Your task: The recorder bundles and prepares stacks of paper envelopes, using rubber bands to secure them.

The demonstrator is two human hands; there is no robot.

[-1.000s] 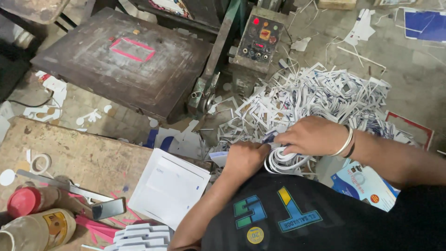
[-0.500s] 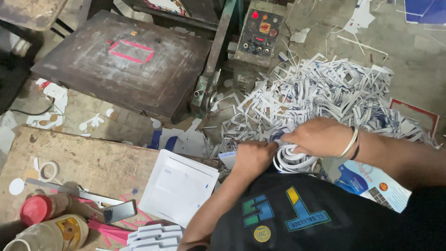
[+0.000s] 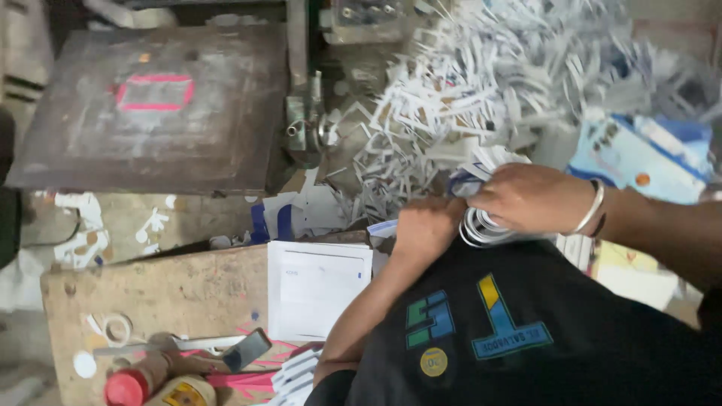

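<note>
My left hand (image 3: 423, 229) and my right hand (image 3: 526, 197) meet just above my black shirt (image 3: 511, 331), both closed on a bundle of white and blue card pieces (image 3: 481, 222). The bundle's curved white edges show under my right hand, and some pieces stick up above it. A metal bangle (image 3: 589, 210) sits on my right wrist. Behind the hands lies a big heap of white paper offcuts (image 3: 481, 98).
A dark metal press plate with a pink rectangle (image 3: 154, 105) stands at the upper left. A wooden board (image 3: 165, 301) at the lower left carries a white sheet (image 3: 316, 289), a red-capped bottle (image 3: 139, 380), a yellow-labelled jar and a blade tool. Blue printed packaging (image 3: 639, 154) lies at the right.
The view has shifted closer and to the right, so the press plate and board sit further left. Both hands stay together on the bundle, slightly higher over the shirt.
</note>
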